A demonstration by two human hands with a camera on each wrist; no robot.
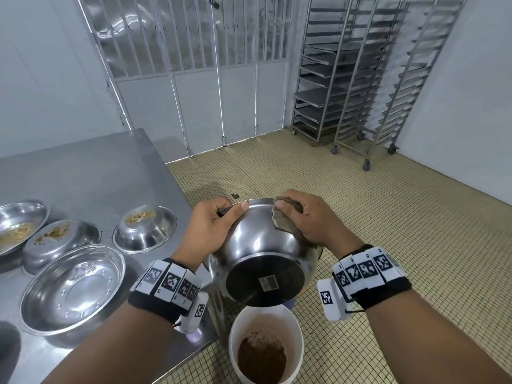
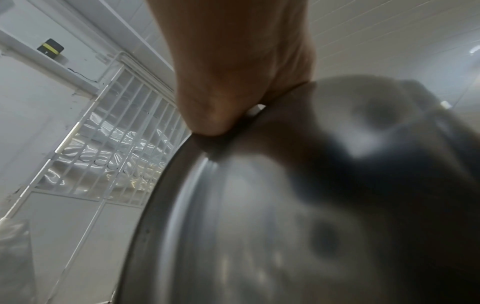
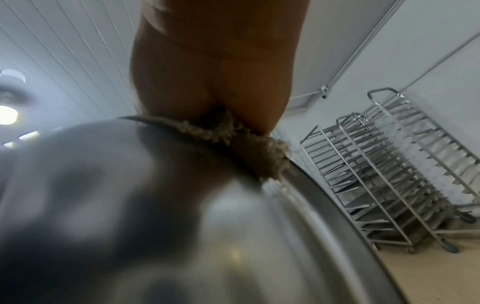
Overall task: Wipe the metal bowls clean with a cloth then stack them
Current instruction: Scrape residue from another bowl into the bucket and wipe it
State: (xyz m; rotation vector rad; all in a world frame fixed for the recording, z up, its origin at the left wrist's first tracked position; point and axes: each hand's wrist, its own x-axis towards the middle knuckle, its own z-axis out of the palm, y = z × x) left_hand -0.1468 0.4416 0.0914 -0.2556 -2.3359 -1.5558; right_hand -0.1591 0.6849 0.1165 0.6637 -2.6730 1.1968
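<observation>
held bowl (image 1: 263, 253): centre frame, tilted base-up over white bucket (image 1: 266, 347) | left hand (image 1: 213, 231): pinches rim | right hand (image 1: 313, 220): clamps cloth (image 1: 285, 220) over rim | advice: steady bowl, wipe round rim, debris into bucket | dirty bowls (image 1: 144, 228): left, on table (image 1: 83, 173)

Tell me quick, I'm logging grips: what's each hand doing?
Left hand: fingers grip the metal bowl's rim.
Right hand: fingers hold the cloth against the bowl's rim.
</observation>
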